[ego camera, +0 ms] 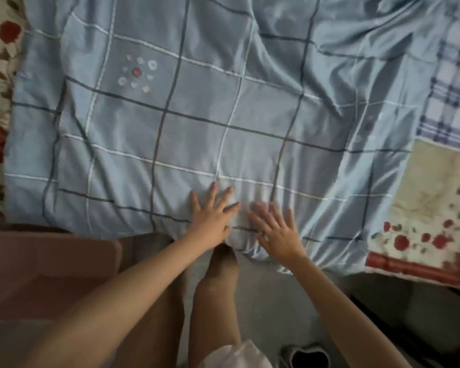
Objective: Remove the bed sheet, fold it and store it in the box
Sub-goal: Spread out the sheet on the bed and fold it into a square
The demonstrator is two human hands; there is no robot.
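Smoothing is judged to be the step in hand. A light blue, soft cloth bed sheet with dark and white grid lines is spread over the bed. Its near edge is draped just over the bed's side by the person's legs. A doubled layer is suggested along the left and near edges, so one fold is probably made already. This cannot be confirmed through the blur.

The left hand and right hand are laid palm-down on the sheet near that edge, close together but apart. Neither grip is closed: the fingers are kept straight and spread, nothing is pinched, and the cloth is only pressed. Flat palms fit the job, since creases are pushed outward and the layer is pinned for the next fold.

A cream blanket with a red rose print is exposed beside the sheet at right and far left. The bed is therefore likely used only as a folding surface. A blue-and-white plaid fabric is seen at far right.

A brownish-pink flat-topped object is placed at lower left, just beside the bed. It may be the box, but that cannot be told. Folding is judged unfinished and storing not begun. Slick cloth may be dragged off the edge.
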